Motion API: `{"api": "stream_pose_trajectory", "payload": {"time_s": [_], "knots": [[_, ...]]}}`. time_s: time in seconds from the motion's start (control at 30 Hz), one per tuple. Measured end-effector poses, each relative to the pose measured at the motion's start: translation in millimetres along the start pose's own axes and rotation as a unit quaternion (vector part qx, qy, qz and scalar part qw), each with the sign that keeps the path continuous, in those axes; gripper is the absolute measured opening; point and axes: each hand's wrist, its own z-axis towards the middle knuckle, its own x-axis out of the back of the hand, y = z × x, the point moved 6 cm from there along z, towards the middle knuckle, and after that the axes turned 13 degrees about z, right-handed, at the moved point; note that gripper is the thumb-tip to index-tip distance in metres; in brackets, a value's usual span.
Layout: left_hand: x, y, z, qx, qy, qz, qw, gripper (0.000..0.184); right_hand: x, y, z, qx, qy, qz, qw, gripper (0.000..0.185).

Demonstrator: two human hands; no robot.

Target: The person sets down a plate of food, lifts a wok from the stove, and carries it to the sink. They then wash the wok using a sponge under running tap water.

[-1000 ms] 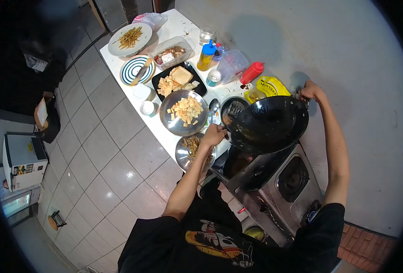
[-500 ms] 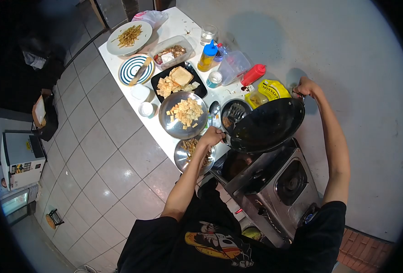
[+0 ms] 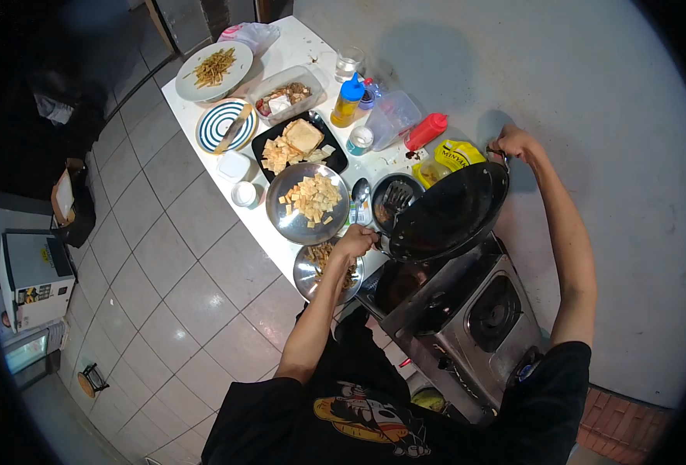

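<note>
A large black wok [image 3: 448, 217] hangs tilted between my two hands, over the near end of the table and the stove's far edge. My left hand [image 3: 356, 242] is closed round its left handle, above a steel plate of brown fried strips [image 3: 310, 273]. My right hand [image 3: 513, 144] grips the other handle beside the wall. Just left of the wok stands a small dark pan [image 3: 386, 191] with a slotted spatula [image 3: 397, 198] in it. A steel plate [image 3: 281, 213] of cubed pieces lies beside a spoon [image 3: 361, 191].
The gas stove [image 3: 486, 310] stands below the wok. On the white table [image 3: 238, 232] are a black tray [image 3: 335, 160] with bread, a striped plate [image 3: 220, 124], an oil bottle [image 3: 346, 102], a red bottle [image 3: 426, 132], a yellow packet [image 3: 458, 155] and plastic containers.
Both hands have shifted slightly left with the wok, which now tilts more steeply and shows less of its inside.
</note>
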Motion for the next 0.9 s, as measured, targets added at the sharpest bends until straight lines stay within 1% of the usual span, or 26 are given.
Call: {"api": "stream_pose_trajectory", "payload": {"time_s": [0.07, 0.13, 0.2, 0.27, 0.3, 0.37, 0.5, 0.57, 0.63, 0.7, 0.77, 0.83, 0.9], "knots": [[0, -1, 0, -0.004, 0.007, -0.014, 1.000, 0.015, 0, -3, 0, 0.002, -0.008, 0.013, 1.000, 0.026], [-3, -7, 5, -0.007, -0.005, -0.034, 0.999, 0.014, 0, -5, -3, -0.019, -0.002, 0.003, 1.000, 0.027], [-5, -9, 7, -0.009, -0.017, -0.053, 0.998, 0.013, -1, 1, 3, -0.002, 0.003, 0.025, 1.000, 0.026], [-6, -7, 6, 0.002, -0.027, -0.041, 0.999, 0.023, 0, 6, 8, 0.014, 0.009, 0.047, 0.999, 0.026], [-6, -8, 7, 0.002, -0.029, -0.041, 0.999, 0.023, 2, 7, 6, 0.003, 0.020, 0.049, 0.999, 0.025], [-8, -13, 8, 0.022, -0.049, -0.074, 0.996, 0.010, 4, 8, 2, -0.009, 0.033, 0.051, 0.998, 0.024], [-10, -10, 7, 0.028, -0.062, -0.069, 0.995, 0.009, 11, -4, -16, -0.013, 0.059, 0.061, 0.996, 0.023], [-11, -6, 4, 0.024, -0.053, -0.031, 0.998, 0.022, 10, -7, -27, -0.022, 0.069, 0.058, 0.996, 0.021], [-11, -13, 9, 0.013, -0.062, -0.041, 0.997, 0.021, 14, -9, -34, -0.002, 0.114, 0.094, 0.989, 0.025], [-12, -16, 15, 0.002, -0.070, -0.050, 0.996, 0.020, 16, -7, -34, 0.005, 0.104, 0.092, 0.990, 0.026], [-10, -19, 18, -0.004, -0.056, -0.062, 0.997, 0.008, 17, -4, -36, 0.010, 0.093, 0.093, 0.991, 0.028], [-8, -10, 11, -0.015, -0.046, -0.049, 0.998, 0.010, 19, 1, -42, -0.006, 0.073, 0.088, 0.993, 0.028], [-7, -2, 5, -0.030, -0.036, -0.036, 0.998, 0.011, 21, 7, -51, -0.008, 0.075, 0.091, 0.993, 0.027]]}}
